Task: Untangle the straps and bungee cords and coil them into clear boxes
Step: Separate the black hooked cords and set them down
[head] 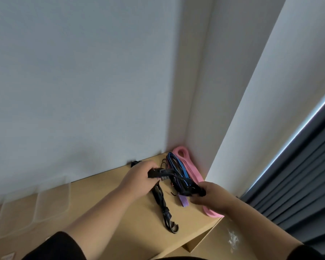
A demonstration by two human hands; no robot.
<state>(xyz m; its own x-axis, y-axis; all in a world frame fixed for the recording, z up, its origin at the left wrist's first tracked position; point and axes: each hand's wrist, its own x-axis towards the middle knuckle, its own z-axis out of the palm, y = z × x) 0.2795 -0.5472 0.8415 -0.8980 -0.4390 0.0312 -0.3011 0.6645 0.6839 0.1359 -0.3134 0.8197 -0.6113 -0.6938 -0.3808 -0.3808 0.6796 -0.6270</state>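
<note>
A tangle of straps and cords lies at the table's far right corner. My left hand [139, 178] grips a black strap with a buckle [160, 173] above the table. My right hand [210, 197] grips the other end of the black bundle [190, 190]. Between them run blue-and-black bungee cords [178, 166]. A black strap with a metal hook [165, 212] trails toward me on the tabletop. A pink band [184, 158] lies against the wall and passes under my right hand. A short purple strap end [183, 201] pokes out below the bundle. Two clear boxes [36, 201] sit at the left.
The light wooden table [120, 218] ends at a right edge near my right hand. A white wall stands close behind it. Dark curtains [298, 184] hang on the right. A second wooden surface [219, 239] sits lower right.
</note>
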